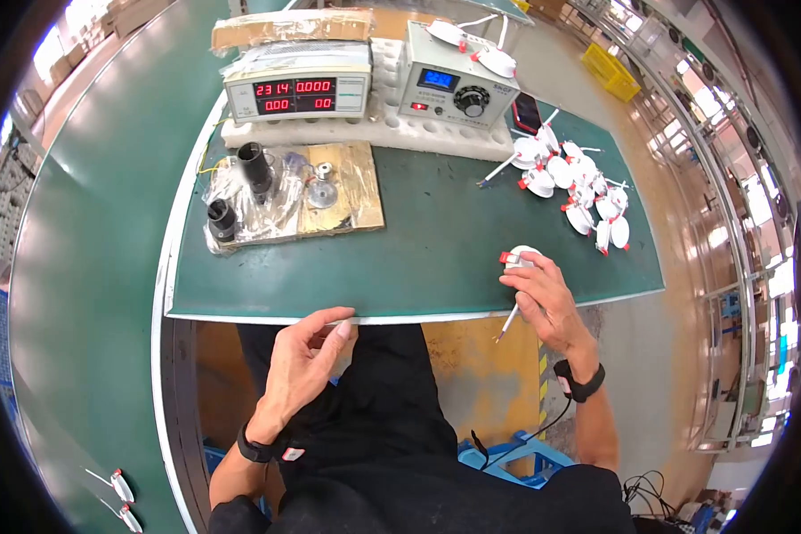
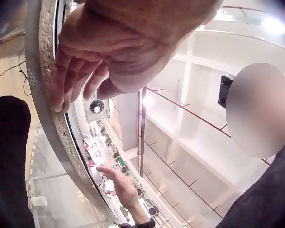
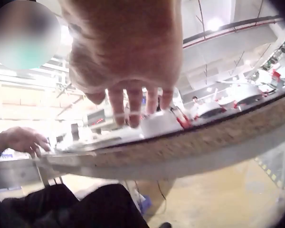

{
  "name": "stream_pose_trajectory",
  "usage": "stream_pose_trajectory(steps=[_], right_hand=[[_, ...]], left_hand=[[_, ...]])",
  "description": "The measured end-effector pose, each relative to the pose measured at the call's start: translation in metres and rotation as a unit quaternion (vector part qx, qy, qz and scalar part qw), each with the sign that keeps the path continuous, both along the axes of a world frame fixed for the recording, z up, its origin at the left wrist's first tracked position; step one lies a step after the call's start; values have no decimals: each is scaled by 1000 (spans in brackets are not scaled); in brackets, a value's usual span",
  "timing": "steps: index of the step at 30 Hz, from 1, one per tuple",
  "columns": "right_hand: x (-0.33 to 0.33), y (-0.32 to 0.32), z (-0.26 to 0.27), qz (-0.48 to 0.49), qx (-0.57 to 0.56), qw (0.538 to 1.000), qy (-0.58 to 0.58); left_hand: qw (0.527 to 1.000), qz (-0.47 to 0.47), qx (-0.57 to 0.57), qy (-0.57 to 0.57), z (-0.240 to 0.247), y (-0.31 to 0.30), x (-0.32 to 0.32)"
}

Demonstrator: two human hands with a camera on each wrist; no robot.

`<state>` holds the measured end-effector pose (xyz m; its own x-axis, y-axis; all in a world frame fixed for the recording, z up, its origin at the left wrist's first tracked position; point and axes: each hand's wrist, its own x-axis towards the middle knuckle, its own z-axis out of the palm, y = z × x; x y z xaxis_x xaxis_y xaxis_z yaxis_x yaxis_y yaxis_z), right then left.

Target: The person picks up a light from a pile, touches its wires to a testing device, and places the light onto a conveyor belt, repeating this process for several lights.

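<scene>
My right hand [image 1: 550,303] reaches over a white recessed downlight [image 1: 522,253] with red clips, near the front right of the green tabletop. Its fingers look straight and overlap the lamp's rim; in the right wrist view the fingertips come down right at the white lamp body [image 3: 159,124]. The lamp's cable [image 1: 507,322] pokes out below the hand toward the front edge. My left hand [image 1: 307,360] rests at the table's front edge, fingers loosely bent and nothing held. In the left wrist view its fingers [image 2: 69,80] hang alongside the edge.
Several similar downlights [image 1: 583,182] lie heaped at the right, beside a phone [image 1: 526,113]. A power meter [image 1: 298,93] and a dial-fitted box [image 1: 458,80] stand on white foam [image 1: 436,141] at the back. Left of centre lies a taped board [image 1: 356,191] carrying black cylinders [image 1: 254,166].
</scene>
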<state>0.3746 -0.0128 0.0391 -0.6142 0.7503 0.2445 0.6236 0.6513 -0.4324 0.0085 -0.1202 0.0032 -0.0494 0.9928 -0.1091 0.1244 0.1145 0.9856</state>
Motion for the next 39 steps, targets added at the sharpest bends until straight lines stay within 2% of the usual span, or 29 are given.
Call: stream_pose_trajectory(steps=[1, 4, 5, 8, 9, 12, 14, 15, 18, 22, 25, 28, 31, 34, 37, 39], right_hand=[[6, 0, -10, -17, 29, 999, 12], [13, 5, -35, -5, 152, 987, -61], [6, 9, -46, -23, 204, 978, -47], [-25, 7, -35, -16, 216, 976, 26], [-44, 3, -27, -5, 232, 968, 96], [-100, -13, -13, -4, 145, 960, 238], [-132, -17, -5, 41, 133, 953, 269], [-146, -19, -2, 61, 128, 949, 282], [-176, -28, 1, 40, 65, 957, 281], [-196, -26, 12, 57, 73, 961, 260], [-205, -29, 23, 75, 26, 972, 221], [-217, -37, 34, 97, -57, 964, 242], [-211, -39, 33, 97, -191, 953, 216], [-210, -40, 42, 120, -379, 894, 206], [-205, -31, 31, 190, -436, 866, 154], [-205, -37, 37, 172, -415, 877, 172]], left_hand=[[1000, -6, -15, -11, 0, 0, 3], [998, -34, -35, -32, 0, 2, 12], [998, -54, -29, -27, 1, 3, 17], [995, -87, -32, -31, 13, 8, 28], [993, -87, -40, -73, 19, 12, 31], [983, -97, -65, -139, 36, 22, 30], [964, -79, -57, -248, 41, 22, 24], [963, -64, -47, -258, 43, 21, 19], [957, -41, -12, -288, 51, 12, 1], [943, -11, 21, -331, 56, 4, -12], [968, 0, 3, -252, 57, 2, -27], [941, -25, 4, -339, 51, 0, -36], [926, -47, 8, -375, 50, -4, -39], [877, -94, -41, -469, 47, -6, -45], [835, -121, -64, -533, 37, -8, -46], [809, -125, -69, -570, 37, -12, -44]])
